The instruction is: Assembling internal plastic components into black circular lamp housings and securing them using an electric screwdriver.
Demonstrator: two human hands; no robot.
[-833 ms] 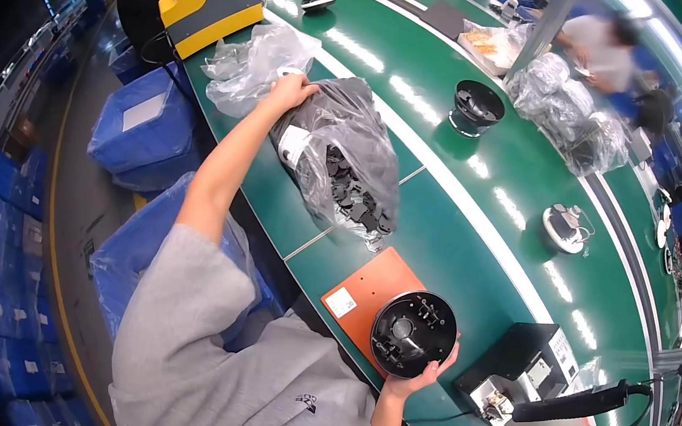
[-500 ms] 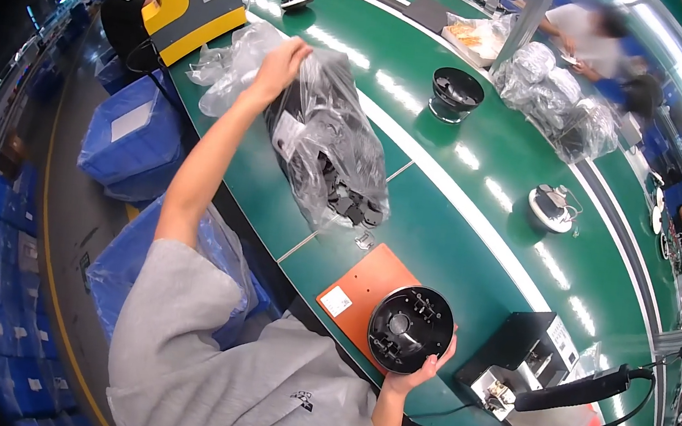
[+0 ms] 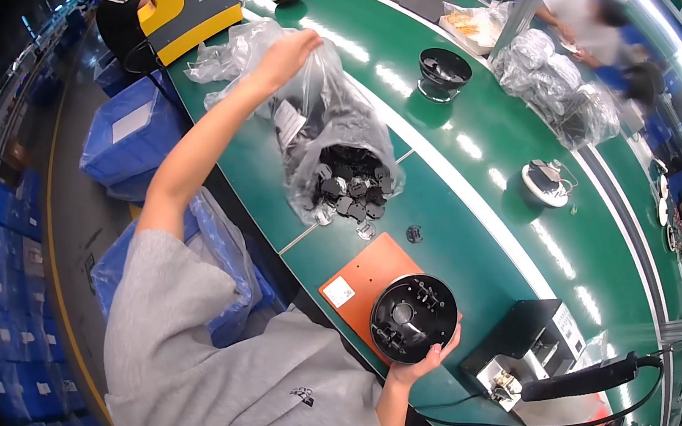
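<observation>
Plastic bag [image 3: 342,118] shows a white label [image 3: 288,122].

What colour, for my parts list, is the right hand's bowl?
The bowl is black, clearest in the head view.

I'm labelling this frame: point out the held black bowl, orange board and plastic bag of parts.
Held black bowl [image 3: 413,318]: head view, inner floor.
Orange board [image 3: 367,272]: head view, bare top.
Plastic bag of parts [image 3: 341,126]: head view, outer film.

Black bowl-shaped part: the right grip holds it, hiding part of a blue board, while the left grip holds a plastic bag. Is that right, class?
No: the partly hidden board is orange, not blue, as the head view shows. The right grip holds the black bowl-shaped part, and the left grip the plastic bag.
</observation>
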